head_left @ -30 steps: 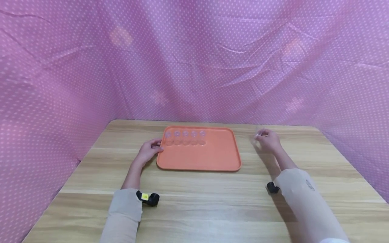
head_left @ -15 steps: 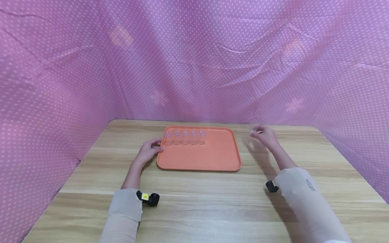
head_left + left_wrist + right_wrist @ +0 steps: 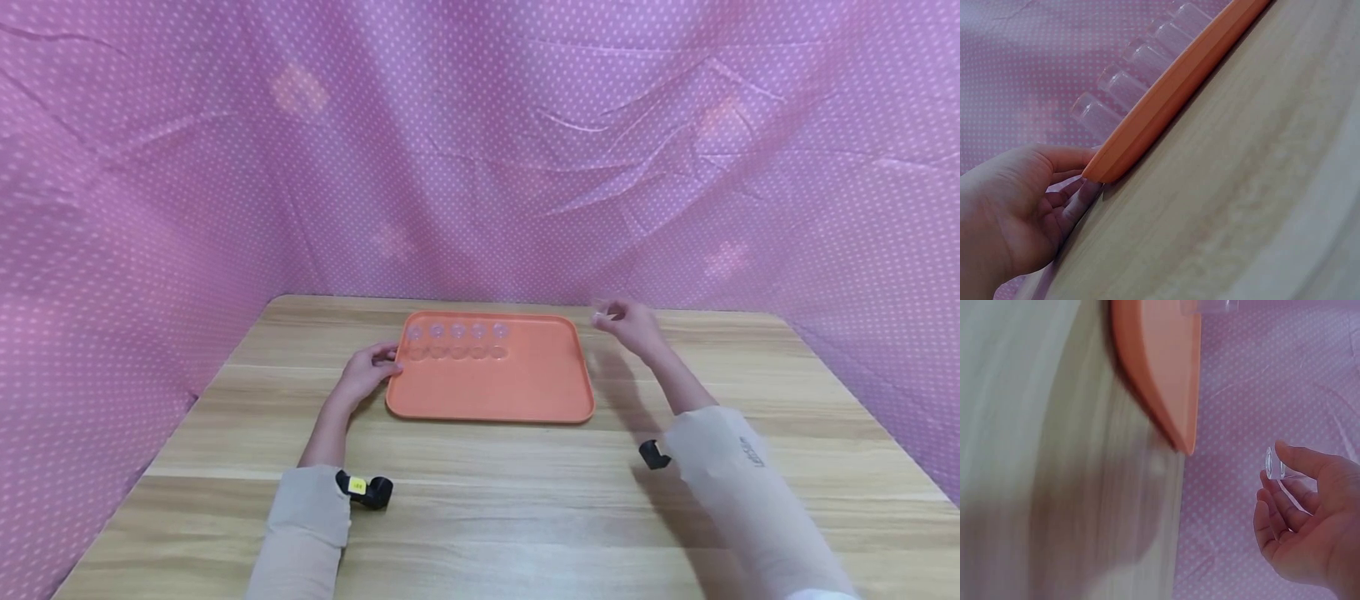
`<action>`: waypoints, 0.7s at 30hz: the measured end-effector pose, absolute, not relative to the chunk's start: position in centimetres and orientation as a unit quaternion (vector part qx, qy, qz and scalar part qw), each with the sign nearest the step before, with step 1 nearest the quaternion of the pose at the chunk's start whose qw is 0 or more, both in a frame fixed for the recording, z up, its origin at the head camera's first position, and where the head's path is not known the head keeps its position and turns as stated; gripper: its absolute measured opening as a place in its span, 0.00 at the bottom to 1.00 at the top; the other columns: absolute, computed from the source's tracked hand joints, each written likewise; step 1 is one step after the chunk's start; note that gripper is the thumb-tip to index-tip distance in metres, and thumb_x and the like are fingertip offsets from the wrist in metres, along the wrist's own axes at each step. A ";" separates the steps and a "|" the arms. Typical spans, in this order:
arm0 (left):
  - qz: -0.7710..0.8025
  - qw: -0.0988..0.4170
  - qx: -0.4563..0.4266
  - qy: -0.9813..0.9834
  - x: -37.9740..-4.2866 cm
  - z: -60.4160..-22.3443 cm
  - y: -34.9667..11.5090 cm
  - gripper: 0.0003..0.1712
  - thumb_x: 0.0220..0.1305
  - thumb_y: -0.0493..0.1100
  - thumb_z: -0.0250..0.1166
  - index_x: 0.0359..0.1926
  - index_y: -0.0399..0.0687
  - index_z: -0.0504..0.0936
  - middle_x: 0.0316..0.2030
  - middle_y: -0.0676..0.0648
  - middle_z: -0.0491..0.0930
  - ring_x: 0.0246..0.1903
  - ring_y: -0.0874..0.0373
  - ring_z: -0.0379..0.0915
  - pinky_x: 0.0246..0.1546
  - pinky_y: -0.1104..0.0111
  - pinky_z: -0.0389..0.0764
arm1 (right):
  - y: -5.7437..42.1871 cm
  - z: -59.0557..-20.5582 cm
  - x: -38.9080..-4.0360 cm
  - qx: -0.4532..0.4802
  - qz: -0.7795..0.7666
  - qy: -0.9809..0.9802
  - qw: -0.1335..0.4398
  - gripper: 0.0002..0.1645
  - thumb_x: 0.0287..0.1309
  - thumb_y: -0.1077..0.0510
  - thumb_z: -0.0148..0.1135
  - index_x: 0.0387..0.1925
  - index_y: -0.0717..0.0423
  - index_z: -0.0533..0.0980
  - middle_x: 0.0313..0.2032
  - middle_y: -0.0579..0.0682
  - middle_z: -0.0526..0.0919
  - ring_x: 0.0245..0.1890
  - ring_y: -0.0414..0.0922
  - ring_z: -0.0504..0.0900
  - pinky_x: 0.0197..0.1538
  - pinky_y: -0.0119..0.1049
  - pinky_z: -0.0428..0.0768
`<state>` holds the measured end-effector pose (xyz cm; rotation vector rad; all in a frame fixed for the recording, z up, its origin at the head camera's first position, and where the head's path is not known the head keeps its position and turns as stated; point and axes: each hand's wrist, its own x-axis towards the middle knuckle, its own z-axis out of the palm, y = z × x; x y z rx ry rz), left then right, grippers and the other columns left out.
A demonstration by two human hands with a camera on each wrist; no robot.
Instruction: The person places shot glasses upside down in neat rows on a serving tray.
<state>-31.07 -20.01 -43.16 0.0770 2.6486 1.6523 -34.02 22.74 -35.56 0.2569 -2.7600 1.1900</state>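
My left hand grips the left edge of an orange tray, its fingers at the rim in the left wrist view. Along the tray's far left part stand several small clear cups in a row. Beyond the tray's far right corner, my right hand is raised above the table. It pinches another clear cup between thumb and fingers. In the right wrist view the cup lies sideways, one round end pointing left, the other partly hidden by the thumb.
The tray lies on a light wood-grain table. A pink dotted cloth hangs behind the table and at both sides. A black wrist camera is strapped at the left sleeve, another camera at the right.
My right hand has moved left and away from me, toward the tray's far right corner, carrying the clear cup. The left hand and the row of cups stay as they were.
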 end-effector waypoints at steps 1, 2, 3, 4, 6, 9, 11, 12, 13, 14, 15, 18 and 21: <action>0.530 0.010 0.025 0.848 -31.1 -43.2 -20.0 0.28 0.59 0.34 0.60 0.61 0.30 0.65 0.48 0.35 0.72 0.47 0.45 0.70 0.47 0.61 0.74 | 22.4 -35.4 -34.0 0.088 0.397 -0.911 0.062 0.19 0.55 0.57 0.63 0.43 0.68 0.74 0.40 0.64 0.79 0.40 0.56 0.78 0.42 0.46 0.77; 0.532 0.010 0.023 0.847 -31.1 -43.2 -20.0 0.28 0.59 0.34 0.60 0.61 0.31 0.66 0.48 0.35 0.72 0.47 0.46 0.70 0.47 0.61 0.74 | 22.0 -35.3 -34.0 0.091 0.398 -0.911 0.061 0.19 0.55 0.57 0.62 0.42 0.68 0.74 0.40 0.64 0.79 0.40 0.56 0.78 0.42 0.46 0.77; 0.533 0.010 0.023 0.846 -31.1 -43.2 -20.1 0.28 0.59 0.34 0.60 0.61 0.31 0.66 0.48 0.35 0.72 0.47 0.46 0.70 0.47 0.62 0.74 | 21.7 -35.2 -34.1 0.096 0.398 -0.910 0.063 0.18 0.55 0.58 0.62 0.42 0.69 0.74 0.40 0.65 0.79 0.40 0.57 0.78 0.42 0.46 0.78; 0.534 0.011 0.023 0.845 -31.1 -43.3 -20.1 0.28 0.59 0.34 0.60 0.61 0.31 0.66 0.48 0.36 0.72 0.47 0.46 0.70 0.47 0.62 0.74 | 21.3 -35.1 -34.1 0.100 0.399 -0.909 0.063 0.18 0.55 0.58 0.63 0.41 0.69 0.74 0.39 0.65 0.79 0.40 0.57 0.78 0.41 0.46 0.78; 0.535 0.010 0.027 0.844 -31.1 -43.3 -20.1 0.29 0.59 0.33 0.60 0.61 0.30 0.65 0.48 0.35 0.72 0.47 0.46 0.70 0.46 0.63 0.75 | 20.6 -34.9 -34.1 0.108 0.403 -0.907 0.062 0.18 0.55 0.58 0.63 0.41 0.69 0.74 0.39 0.65 0.79 0.40 0.57 0.78 0.41 0.46 0.78; 0.534 0.009 0.028 0.845 -31.1 -43.3 -20.1 0.29 0.59 0.34 0.60 0.61 0.31 0.66 0.48 0.35 0.73 0.47 0.46 0.70 0.45 0.64 0.75 | 19.6 -34.8 -34.1 0.120 0.412 -0.901 0.062 0.18 0.54 0.59 0.63 0.42 0.70 0.74 0.41 0.65 0.79 0.41 0.58 0.78 0.43 0.46 0.78; 0.532 0.006 0.032 0.846 -31.1 -43.3 -20.1 0.28 0.59 0.34 0.60 0.60 0.30 0.66 0.48 0.35 0.73 0.47 0.46 0.70 0.44 0.65 0.76 | 19.0 -34.7 -34.1 0.123 0.419 -0.897 0.062 0.18 0.54 0.60 0.64 0.43 0.70 0.74 0.41 0.65 0.79 0.42 0.58 0.78 0.43 0.46 0.78; 0.533 0.004 0.035 0.845 -31.1 -43.3 -20.1 0.28 0.58 0.33 0.60 0.60 0.29 0.66 0.47 0.35 0.73 0.46 0.46 0.71 0.44 0.65 0.76 | 18.7 -34.6 -34.1 0.124 0.421 -0.896 0.061 0.18 0.53 0.60 0.64 0.43 0.70 0.74 0.41 0.65 0.79 0.42 0.57 0.78 0.43 0.46 0.78; 0.536 0.004 0.034 0.843 -31.1 -43.3 -20.1 0.28 0.58 0.33 0.60 0.60 0.30 0.66 0.47 0.35 0.73 0.46 0.46 0.71 0.44 0.65 0.76 | 18.4 -34.6 -34.0 0.123 0.424 -0.895 0.063 0.18 0.53 0.61 0.65 0.43 0.70 0.74 0.40 0.64 0.80 0.42 0.57 0.79 0.43 0.46 0.78; 0.539 0.002 0.035 0.842 -31.1 -43.2 -20.1 0.28 0.58 0.33 0.60 0.60 0.29 0.66 0.47 0.34 0.73 0.46 0.46 0.71 0.44 0.65 0.76 | 18.1 -34.6 -34.0 0.124 0.425 -0.894 0.063 0.19 0.52 0.60 0.65 0.43 0.69 0.74 0.40 0.64 0.80 0.41 0.57 0.79 0.43 0.45 0.78; 0.541 0.001 0.036 0.840 -31.1 -43.2 -20.1 0.28 0.58 0.32 0.60 0.60 0.29 0.66 0.47 0.34 0.73 0.46 0.46 0.71 0.44 0.65 0.76 | 17.8 -34.6 -34.0 0.125 0.430 -0.892 0.064 0.19 0.52 0.61 0.65 0.43 0.69 0.75 0.40 0.64 0.80 0.41 0.57 0.79 0.43 0.45 0.78; 0.547 -0.002 0.038 0.837 -31.1 -43.3 -20.1 0.28 0.57 0.31 0.60 0.59 0.28 0.66 0.47 0.33 0.73 0.46 0.45 0.71 0.44 0.65 0.76 | 17.0 -34.7 -34.0 0.127 0.446 -0.884 0.057 0.19 0.51 0.61 0.66 0.43 0.69 0.75 0.39 0.63 0.80 0.40 0.56 0.79 0.43 0.43 0.78; 0.546 -0.004 0.038 0.837 -31.1 -43.3 -20.1 0.28 0.57 0.31 0.60 0.59 0.28 0.67 0.47 0.33 0.73 0.46 0.45 0.71 0.44 0.65 0.76 | 16.2 -35.0 -34.1 0.127 0.460 -0.878 0.044 0.20 0.52 0.61 0.65 0.45 0.70 0.74 0.40 0.63 0.79 0.40 0.55 0.79 0.43 0.42 0.78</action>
